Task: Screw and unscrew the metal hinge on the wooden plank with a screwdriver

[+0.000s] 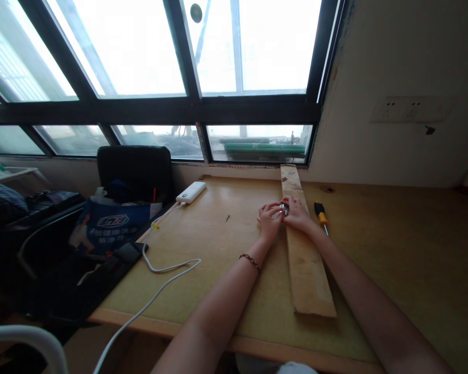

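Note:
Both my hands meet over a long wooden board (pixel 308 275) that lies lengthwise on the table. Between their fingertips is a small shiny metal piece (pixel 284 209), too small and covered to name. My left hand (pixel 270 219) comes in from the board's left edge, fingers closed on the piece. Resting on the board, my right hand (pixel 297 214) grips the same piece from the other side. Just right of the board lies a screwdriver (pixel 320 214) with a black and yellow handle. A small screw-like metal bit (pixel 226 218) is on the table to the left.
A white power bank (pixel 191 192) sits at the table's far left, its white cable (pixel 171 268) trailing over the near edge. Left of the table (pixel 218 270) stand a black chair (pixel 134 166) and a blue bag (pixel 113 226). Window and wall bound the far side.

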`<state>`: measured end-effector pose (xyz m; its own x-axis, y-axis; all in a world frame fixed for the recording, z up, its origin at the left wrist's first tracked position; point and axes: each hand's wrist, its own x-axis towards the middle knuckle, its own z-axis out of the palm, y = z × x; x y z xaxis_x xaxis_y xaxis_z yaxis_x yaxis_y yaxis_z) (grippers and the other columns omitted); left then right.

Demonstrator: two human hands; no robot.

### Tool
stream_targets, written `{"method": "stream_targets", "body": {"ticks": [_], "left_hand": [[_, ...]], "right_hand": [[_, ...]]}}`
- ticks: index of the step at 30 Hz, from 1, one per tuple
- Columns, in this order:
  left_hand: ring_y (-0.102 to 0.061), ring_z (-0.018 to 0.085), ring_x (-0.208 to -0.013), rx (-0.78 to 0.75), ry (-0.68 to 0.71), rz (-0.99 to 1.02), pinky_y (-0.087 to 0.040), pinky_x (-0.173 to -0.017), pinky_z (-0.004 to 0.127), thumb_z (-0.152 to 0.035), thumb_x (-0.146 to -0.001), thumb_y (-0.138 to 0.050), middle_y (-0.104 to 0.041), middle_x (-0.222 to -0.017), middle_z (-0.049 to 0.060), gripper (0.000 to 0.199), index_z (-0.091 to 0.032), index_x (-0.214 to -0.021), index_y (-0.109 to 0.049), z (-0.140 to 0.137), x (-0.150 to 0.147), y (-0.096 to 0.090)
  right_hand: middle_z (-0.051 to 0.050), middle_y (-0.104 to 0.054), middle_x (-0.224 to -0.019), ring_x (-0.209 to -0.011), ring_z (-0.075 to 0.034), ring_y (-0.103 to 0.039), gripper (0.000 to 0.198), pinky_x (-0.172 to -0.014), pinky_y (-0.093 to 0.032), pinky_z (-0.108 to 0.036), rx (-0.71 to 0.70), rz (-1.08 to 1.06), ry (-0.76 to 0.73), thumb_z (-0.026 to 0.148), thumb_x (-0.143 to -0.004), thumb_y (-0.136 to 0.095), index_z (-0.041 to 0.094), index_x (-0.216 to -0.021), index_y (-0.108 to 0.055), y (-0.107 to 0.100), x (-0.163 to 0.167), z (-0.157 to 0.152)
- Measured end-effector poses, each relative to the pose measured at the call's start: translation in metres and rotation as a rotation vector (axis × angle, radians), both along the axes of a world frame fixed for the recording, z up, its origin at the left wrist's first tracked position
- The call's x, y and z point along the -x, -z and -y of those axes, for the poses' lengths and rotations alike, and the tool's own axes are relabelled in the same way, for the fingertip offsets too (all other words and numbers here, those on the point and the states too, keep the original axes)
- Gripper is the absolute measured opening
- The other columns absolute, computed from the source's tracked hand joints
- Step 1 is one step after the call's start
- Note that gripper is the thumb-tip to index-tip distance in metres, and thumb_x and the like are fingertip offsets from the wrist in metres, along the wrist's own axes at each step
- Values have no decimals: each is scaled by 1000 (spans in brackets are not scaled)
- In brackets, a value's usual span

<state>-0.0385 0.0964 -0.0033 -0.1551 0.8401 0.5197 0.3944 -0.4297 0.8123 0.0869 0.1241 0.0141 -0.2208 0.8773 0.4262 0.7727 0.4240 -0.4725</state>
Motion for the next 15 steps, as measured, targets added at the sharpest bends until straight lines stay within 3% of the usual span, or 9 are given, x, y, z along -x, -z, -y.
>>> {"method": "stream_targets", "body": {"ticks": [4, 8, 12, 15], "left_hand": [[-52, 19, -104, -20, 29, 35, -32, -99, 38, -24, -73, -65, -68, -97, 3, 12, -26, -82, -72, -1, -1, 0], [-59, 18, -91, 18, 19, 305, -41, -89, 34, -28, -75, -61, -68, -89, 6, 17, -18, -86, -69, -13, 3, 8], [-61, 15, -75, 166, -123, 628, -47, -73, 28, -27, -80, -50, -67, -86, 10, 22, -12, -90, -62, -26, 12, 14], [-60, 14, -75, 210, -265, 623, -47, -71, 27, -25, -82, -44, -66, -88, 10, 19, -13, -86, -58, -30, 17, 16]], "right_hand": [[-8, -60, -109, -105, -26, -47, 49, -88, -41, -40, -11, -5, -1, 24, -61, -62, 19, -108, -48, 1, 0, 0], [-9, -59, -110, -105, -28, -48, 59, -87, -42, -41, -20, -4, -7, 31, -54, -72, 20, -107, -48, -2, 0, 2], [-9, -58, -111, -106, -28, -49, 65, -89, -41, -43, -26, -26, -13, 32, -49, -78, 20, -105, -48, -4, -1, 3], [-9, -57, -113, -106, -28, -50, 63, -90, -41, -44, -34, -82, -21, 34, -49, -79, 20, -103, -49, -3, -3, 2]]}}
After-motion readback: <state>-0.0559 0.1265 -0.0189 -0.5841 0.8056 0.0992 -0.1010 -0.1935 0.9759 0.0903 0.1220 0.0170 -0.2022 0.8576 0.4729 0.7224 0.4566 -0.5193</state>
